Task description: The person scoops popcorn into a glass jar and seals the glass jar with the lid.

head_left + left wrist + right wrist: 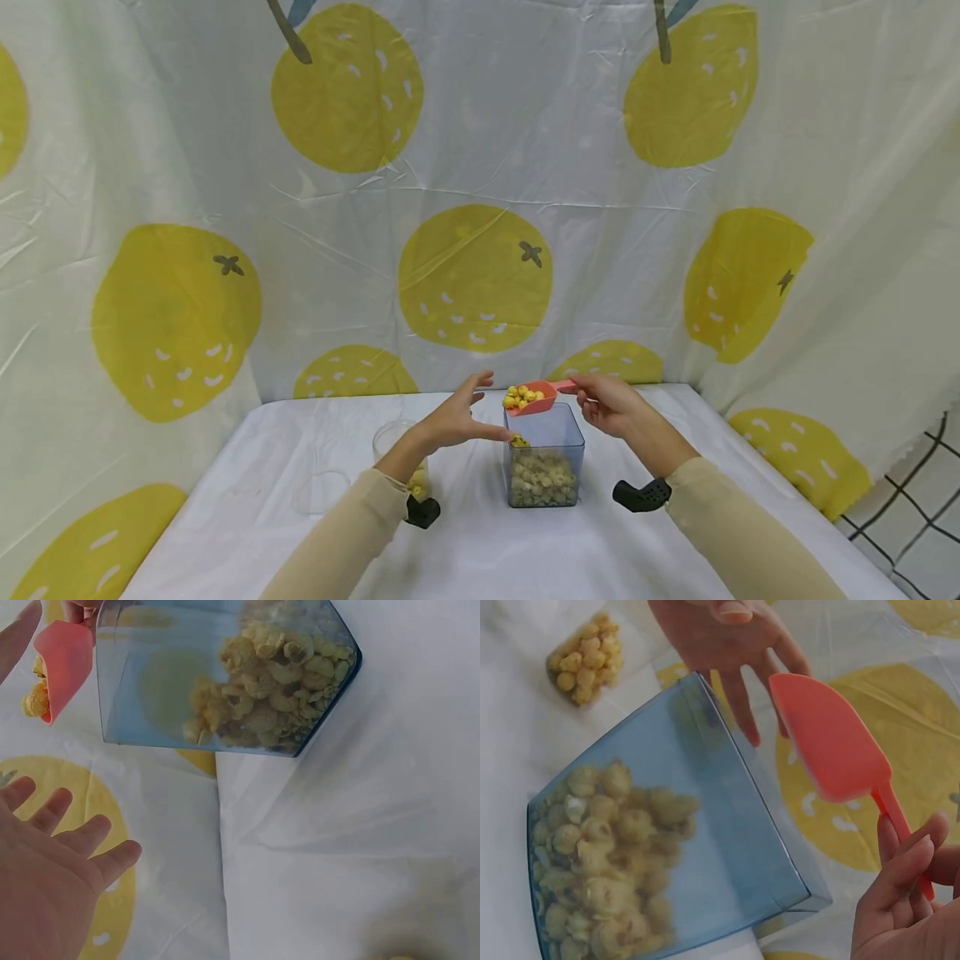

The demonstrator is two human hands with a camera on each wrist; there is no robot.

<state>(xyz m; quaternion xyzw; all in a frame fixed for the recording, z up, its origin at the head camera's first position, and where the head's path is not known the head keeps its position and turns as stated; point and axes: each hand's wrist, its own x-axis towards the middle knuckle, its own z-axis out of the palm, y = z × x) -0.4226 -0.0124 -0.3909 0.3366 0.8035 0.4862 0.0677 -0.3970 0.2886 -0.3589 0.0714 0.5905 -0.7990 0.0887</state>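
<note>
A red scoop (538, 398) carries yellow popcorn (519, 396) over the mouth of a clear bluish square container (545, 467). My right hand (611, 406) pinches the scoop's handle between thumb and fingers, as the right wrist view shows. Pale popcorn (604, 862) fills the lower part of the container. My left hand (457, 419) is spread out at the container's left side, its thumb near the rim. In the left wrist view the fingers (116, 859) are apart with nothing between them.
A clear round jar (386, 435) with popcorn stands left of the container, partly behind my left forearm. A clear round lid (322, 492) lies farther left on the white-covered table (480, 550). A fruit-print curtain (472, 183) hangs behind the table.
</note>
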